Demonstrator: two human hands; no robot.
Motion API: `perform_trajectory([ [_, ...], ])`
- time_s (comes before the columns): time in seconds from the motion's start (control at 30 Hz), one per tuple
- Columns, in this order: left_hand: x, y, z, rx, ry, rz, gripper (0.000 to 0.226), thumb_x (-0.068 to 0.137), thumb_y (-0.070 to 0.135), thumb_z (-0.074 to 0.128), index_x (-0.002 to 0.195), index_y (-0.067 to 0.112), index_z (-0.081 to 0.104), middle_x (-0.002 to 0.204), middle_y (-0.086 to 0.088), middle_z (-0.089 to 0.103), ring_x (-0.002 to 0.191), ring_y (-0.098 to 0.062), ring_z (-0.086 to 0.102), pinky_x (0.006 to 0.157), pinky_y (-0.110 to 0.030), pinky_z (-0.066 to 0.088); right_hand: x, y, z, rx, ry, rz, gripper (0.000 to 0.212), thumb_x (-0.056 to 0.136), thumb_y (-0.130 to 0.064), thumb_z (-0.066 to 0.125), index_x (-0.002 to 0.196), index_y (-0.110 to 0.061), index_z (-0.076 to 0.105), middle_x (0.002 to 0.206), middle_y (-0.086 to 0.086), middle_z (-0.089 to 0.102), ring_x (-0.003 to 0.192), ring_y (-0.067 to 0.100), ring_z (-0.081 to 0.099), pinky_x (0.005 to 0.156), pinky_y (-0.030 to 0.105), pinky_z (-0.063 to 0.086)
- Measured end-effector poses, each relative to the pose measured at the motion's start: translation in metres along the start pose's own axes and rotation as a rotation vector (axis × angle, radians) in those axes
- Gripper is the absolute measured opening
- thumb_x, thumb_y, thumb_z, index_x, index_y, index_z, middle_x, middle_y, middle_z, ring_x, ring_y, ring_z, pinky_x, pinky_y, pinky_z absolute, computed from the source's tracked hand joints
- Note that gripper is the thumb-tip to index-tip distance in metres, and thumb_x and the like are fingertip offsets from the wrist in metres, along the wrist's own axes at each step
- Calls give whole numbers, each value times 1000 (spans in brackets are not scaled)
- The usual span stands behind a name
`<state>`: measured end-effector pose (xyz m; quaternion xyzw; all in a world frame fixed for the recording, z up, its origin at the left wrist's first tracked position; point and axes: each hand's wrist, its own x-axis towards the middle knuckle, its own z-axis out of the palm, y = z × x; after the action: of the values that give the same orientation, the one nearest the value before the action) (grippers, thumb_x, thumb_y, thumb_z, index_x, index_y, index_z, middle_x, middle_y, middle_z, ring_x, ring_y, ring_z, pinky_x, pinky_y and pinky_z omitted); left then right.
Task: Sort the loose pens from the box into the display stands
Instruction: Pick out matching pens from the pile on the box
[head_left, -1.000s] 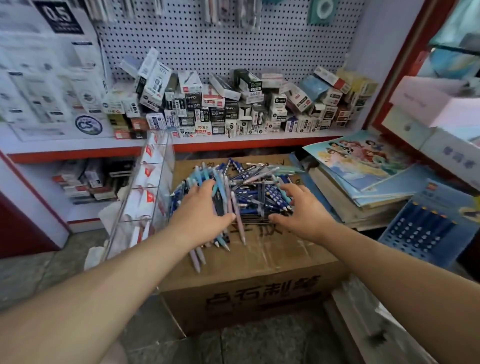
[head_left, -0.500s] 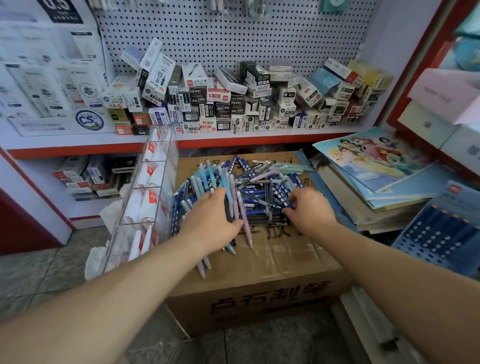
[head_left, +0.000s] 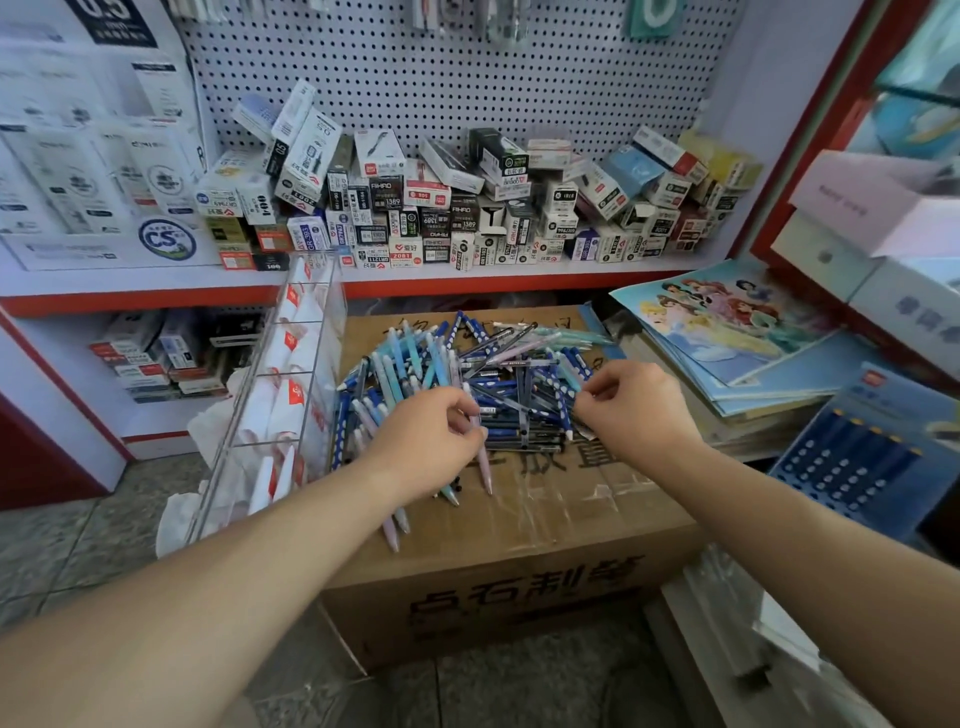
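As left hand (head_left: 426, 441) pinches a pink pen (head_left: 484, 467), right hand (head_left: 634, 410) pinches pens (head_left: 509, 374).

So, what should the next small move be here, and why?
Probably lift the left hand, drawing the pink pen it pinches out of the pile on the cardboard box: the grip looks made, and the clear display stand stands just left of the box.

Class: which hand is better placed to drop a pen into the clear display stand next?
Left. The left hand already pinches a pink pen and is nearer the clear display stand; the right hand is at the pile's far side.
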<state>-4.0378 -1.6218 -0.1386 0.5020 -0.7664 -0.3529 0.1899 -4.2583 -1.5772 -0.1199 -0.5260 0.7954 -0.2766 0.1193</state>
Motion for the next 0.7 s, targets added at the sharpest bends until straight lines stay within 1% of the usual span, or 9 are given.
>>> perform_trajectory([
  [0.07, 2, 4, 4, -91, -13, -3, 24, 100, 30, 62, 123, 22, 65, 102, 10, 68, 95, -7, 65, 92, -33, 56, -10, -6, -5, 72, 32, -27, 9, 91, -23, 67, 82, -21, 68, 75, -6, 68, 68, 9, 65, 53, 20, 49],
  [0.13, 4, 9, 10, -228, -17, -19, 23, 101, 30, 61, 121, 19, 67, 105, 4, 72, 97, -9, 69, 93, -34, 57, -21, -10, -1, 196, 8, -56, 12, 92, -25, 69, 81, -22, 66, 74, -5, 68, 62, 6, 63, 51, 18, 47],
  [0.23, 5, 19, 18, -593, -15, -112, 10, 103, 21, 59, 103, 14, 67, 104, -6, 73, 95, -17, 74, 90, -36, 61, -36, -12, 19, 321, -111, -118, 14, 88, -21, 76, 79, -20, 67, 67, -4, 67, 54, 1, 57, 52, 16, 47],
  [0.3, 6, 23, 22, -789, 3, -172, 11, 103, 14, 58, 110, 8, 64, 102, -11, 74, 90, -22, 75, 82, -36, 63, -41, -10, 31, 366, -191, -153, 12, 87, -17, 79, 81, -16, 68, 70, -2, 69, 57, 3, 59, 56, 17, 50],
  [0.4, 7, 23, 22, -863, 25, -223, 17, 102, 9, 58, 118, 5, 64, 104, -12, 76, 89, -23, 77, 74, -33, 64, -35, -6, 36, 410, -268, -174, 10, 88, -18, 78, 84, -14, 70, 72, -1, 71, 61, 8, 64, 62, 23, 56],
  [0.47, 7, 18, 19, -823, 18, -234, 15, 102, 9, 58, 115, 9, 65, 105, -10, 76, 89, -19, 77, 71, -30, 63, -21, 1, 35, 294, -200, -149, 11, 91, -24, 74, 83, -19, 70, 71, -1, 71, 66, 14, 67, 64, 29, 58],
  [0.57, 6, 11, 18, -728, -8, -246, 12, 103, 12, 59, 111, 11, 67, 101, -8, 77, 85, -15, 77, 68, -26, 61, 3, 16, 34, 35, -84, -77, 10, 94, -29, 70, 91, -21, 66, 80, -6, 67, 73, 13, 65, 66, 30, 57],
  [0.63, 6, 7, 19, -708, -14, -261, 12, 101, 12, 61, 111, 10, 68, 99, -10, 77, 85, -17, 78, 65, -26, 61, 13, 23, 38, -116, -103, -47, 17, 94, -33, 70, 100, -19, 64, 86, -3, 67, 77, 16, 64, 69, 35, 58],
  [0.7, 6, 5, 20, -699, -27, -269, 10, 100, 13, 63, 109, 10, 68, 98, -11, 78, 85, -20, 78, 66, -29, 62, 18, 25, 43, -276, -132, -44, 23, 94, -38, 69, 105, -19, 61, 93, -1, 67, 81, 19, 64, 64, 33, 53],
])
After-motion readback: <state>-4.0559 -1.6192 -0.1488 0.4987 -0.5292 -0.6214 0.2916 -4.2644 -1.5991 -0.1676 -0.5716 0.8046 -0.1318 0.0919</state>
